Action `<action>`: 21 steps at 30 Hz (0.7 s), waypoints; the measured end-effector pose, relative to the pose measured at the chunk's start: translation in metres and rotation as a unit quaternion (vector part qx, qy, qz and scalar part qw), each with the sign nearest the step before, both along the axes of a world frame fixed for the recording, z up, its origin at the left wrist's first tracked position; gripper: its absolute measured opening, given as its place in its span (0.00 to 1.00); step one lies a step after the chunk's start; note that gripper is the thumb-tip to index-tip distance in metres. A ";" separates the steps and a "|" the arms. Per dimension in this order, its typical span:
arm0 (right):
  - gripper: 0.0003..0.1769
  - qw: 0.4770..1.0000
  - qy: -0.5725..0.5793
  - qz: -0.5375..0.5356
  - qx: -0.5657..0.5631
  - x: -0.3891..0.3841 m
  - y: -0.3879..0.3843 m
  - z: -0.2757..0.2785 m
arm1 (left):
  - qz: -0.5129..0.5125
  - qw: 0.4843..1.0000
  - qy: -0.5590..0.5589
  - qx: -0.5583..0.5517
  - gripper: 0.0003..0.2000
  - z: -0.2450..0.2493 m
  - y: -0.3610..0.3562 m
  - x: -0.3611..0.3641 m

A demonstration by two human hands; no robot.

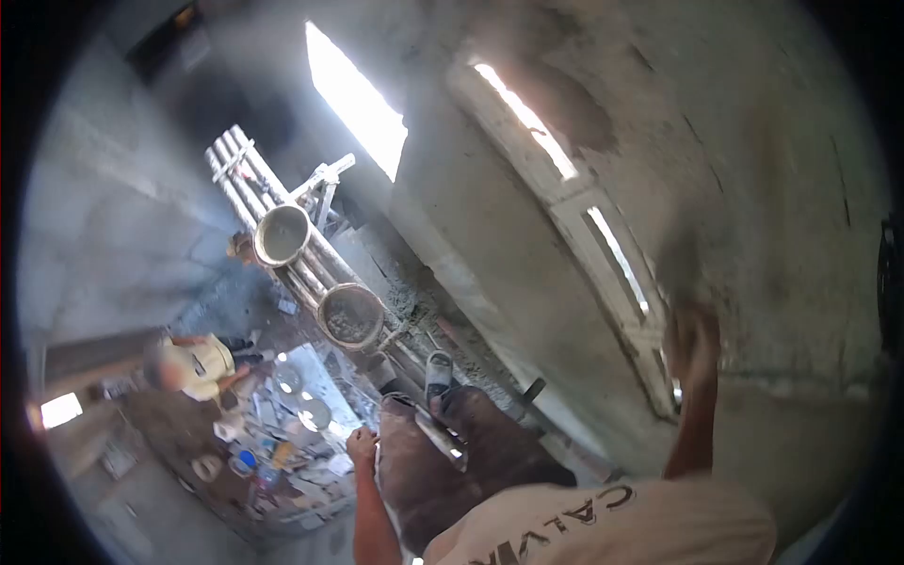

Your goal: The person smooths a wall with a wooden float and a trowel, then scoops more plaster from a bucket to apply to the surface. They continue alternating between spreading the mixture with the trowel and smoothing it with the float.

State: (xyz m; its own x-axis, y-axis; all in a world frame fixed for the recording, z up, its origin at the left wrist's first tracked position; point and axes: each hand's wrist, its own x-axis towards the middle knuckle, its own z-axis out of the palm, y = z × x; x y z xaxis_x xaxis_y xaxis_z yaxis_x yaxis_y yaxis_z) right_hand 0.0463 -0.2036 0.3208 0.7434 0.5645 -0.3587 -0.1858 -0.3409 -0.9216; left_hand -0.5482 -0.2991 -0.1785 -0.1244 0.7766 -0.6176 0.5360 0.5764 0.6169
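Observation:
I look down from a scaffold of pale poles (247, 184) beside a grey plastered wall (753, 188). My right hand (692, 341) is raised against the wall, blurred, with a dark smear above it; whether it holds anything is unclear. My left hand (362, 444) hangs by my left thigh with its fingers curled, and nothing shows in it. A thin metal strip (435, 435) lies across my dusty trousers (452, 461). Two round pans of grey mortar (281, 235) (350, 315) sit on the poles ahead of my sandalled foot (438, 369).
Far below, a person in a yellow shirt (193, 367) stands on a floor littered with buckets and debris (282, 443). A long window frame (603, 245) runs along the wall. A bright opening (356, 99) is overhead. The drop lies to my left.

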 end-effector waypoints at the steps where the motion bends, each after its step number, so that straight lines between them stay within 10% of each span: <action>1: 0.15 0.999 0.013 -0.049 0.006 -0.014 -0.047 0.000 | 0.219 0.955 -0.128 -0.152 0.14 0.032 -0.007 0.010; 4: 0.15 0.970 0.013 0.007 -0.243 -0.029 -0.095 -0.037 | 0.079 0.985 -0.007 -0.154 0.22 0.022 -0.024 0.026; 8: 0.19 0.843 -0.012 0.319 -0.433 -0.064 -0.081 -0.238 | -0.045 0.980 0.023 -0.193 0.32 0.032 -0.031 0.043; 14: 0.23 0.659 -0.251 0.606 -0.367 -0.240 0.064 -0.505 | -0.079 0.913 0.208 -0.340 0.39 0.056 -0.005 0.091; 21: 0.08 0.591 -0.536 0.590 -0.122 -0.376 0.185 -0.776 | 0.002 0.881 0.293 -0.372 0.30 0.018 -0.005 0.091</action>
